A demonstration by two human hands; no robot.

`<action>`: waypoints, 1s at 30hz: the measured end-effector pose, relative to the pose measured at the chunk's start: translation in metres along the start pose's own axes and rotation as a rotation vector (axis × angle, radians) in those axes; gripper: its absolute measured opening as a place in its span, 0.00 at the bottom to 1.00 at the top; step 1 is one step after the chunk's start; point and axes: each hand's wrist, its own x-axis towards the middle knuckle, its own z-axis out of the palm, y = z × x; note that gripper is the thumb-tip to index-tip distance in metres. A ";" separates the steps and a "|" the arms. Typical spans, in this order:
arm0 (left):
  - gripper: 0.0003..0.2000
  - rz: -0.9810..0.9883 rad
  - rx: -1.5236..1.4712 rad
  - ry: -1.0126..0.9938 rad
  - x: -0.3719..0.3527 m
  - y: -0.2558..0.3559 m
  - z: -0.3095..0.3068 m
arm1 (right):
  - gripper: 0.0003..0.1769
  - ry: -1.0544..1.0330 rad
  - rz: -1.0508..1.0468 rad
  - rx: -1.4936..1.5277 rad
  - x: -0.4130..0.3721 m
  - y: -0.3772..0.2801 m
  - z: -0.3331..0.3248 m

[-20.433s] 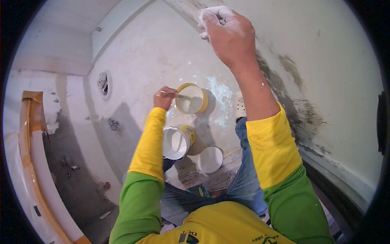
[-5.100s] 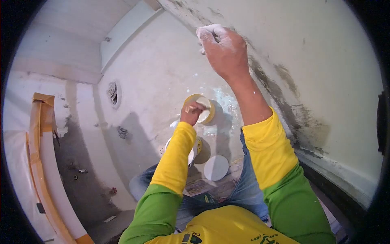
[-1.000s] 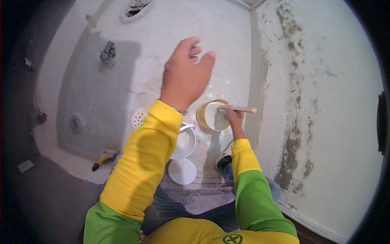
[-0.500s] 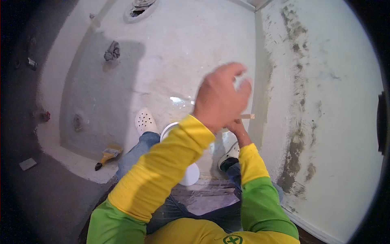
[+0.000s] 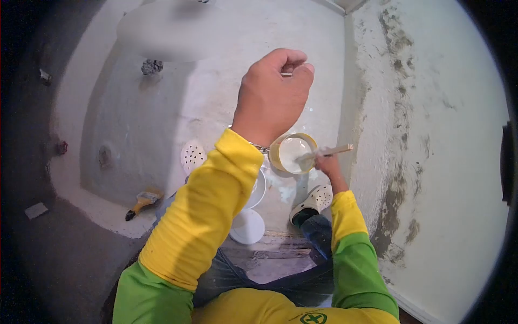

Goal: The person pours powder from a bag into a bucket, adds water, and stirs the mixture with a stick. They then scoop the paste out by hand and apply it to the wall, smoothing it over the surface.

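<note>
Underfoot lies a rough floor [image 5: 216, 81] coated white, and it meets a pale wall [image 5: 442, 135] on the right that is streaked with dark stains. A yellow-rimmed tub [image 5: 294, 154] of white liquid stands on the floor close to that wall. The right hand [image 5: 326, 162] is low at the tub's right edge, closed around the wooden handle of a brush [image 5: 334, 150] whose head dips into the liquid. The left hand [image 5: 272, 100] is raised above and left of the tub, apart from it, with its fingers curled shut against the thumb; whether they pinch anything cannot be told. A white bucket [image 5: 258, 189], half hidden by the left sleeve, stands just beside the tub, with a round lid [image 5: 247, 227] below it. A second brush [image 5: 141, 200] lies well apart on the left.
</note>
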 end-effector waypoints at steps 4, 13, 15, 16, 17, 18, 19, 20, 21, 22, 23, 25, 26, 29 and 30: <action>0.16 -0.031 0.065 -0.018 0.000 0.004 0.001 | 0.15 0.254 0.323 0.418 0.030 -0.018 0.017; 0.15 -0.062 0.079 0.020 0.005 -0.001 -0.008 | 0.12 0.165 0.366 0.217 0.047 -0.008 0.009; 0.16 -0.034 0.039 -0.018 0.008 -0.003 -0.001 | 0.12 0.307 0.021 0.294 0.042 -0.012 0.029; 0.16 -0.029 0.036 -0.040 0.008 -0.002 0.002 | 0.12 0.279 -0.224 0.230 0.028 -0.018 0.036; 0.17 -0.037 0.036 -0.032 0.008 -0.001 0.004 | 0.13 0.057 0.005 0.475 0.011 -0.026 0.040; 0.17 -0.050 0.038 -0.019 0.007 -0.001 0.004 | 0.13 0.065 0.011 0.475 0.006 -0.024 0.032; 0.17 -0.052 0.038 -0.026 0.006 -0.001 0.002 | 0.13 -0.041 0.155 0.429 0.001 -0.021 0.016; 0.17 -0.060 0.036 -0.025 0.005 -0.002 0.001 | 0.12 -0.148 0.298 0.382 -0.003 -0.016 0.002; 0.17 -0.065 0.037 -0.021 0.005 -0.002 0.001 | 0.11 -0.015 0.492 0.458 0.001 -0.013 -0.007; 0.17 -0.065 0.040 -0.023 0.004 -0.004 0.002 | 0.11 -0.014 0.492 0.461 0.010 -0.014 -0.008; 0.17 -0.073 0.026 -0.031 0.004 -0.006 0.003 | 0.13 0.167 0.551 0.463 0.022 -0.017 -0.007; 0.16 -0.083 0.016 -0.041 0.001 -0.007 0.007 | 0.17 0.366 0.508 0.726 0.034 -0.003 0.024; 0.16 -0.093 0.015 -0.058 -0.002 -0.005 0.013 | 0.17 0.368 0.511 0.728 0.031 -0.005 0.032; 0.16 -0.082 -0.002 -0.086 -0.003 -0.001 0.023 | 0.09 -0.038 0.433 0.591 -0.003 -0.025 0.029; 0.15 -0.059 -0.013 -0.086 -0.004 -0.001 0.025 | 0.09 -0.042 0.435 0.589 -0.003 -0.022 0.016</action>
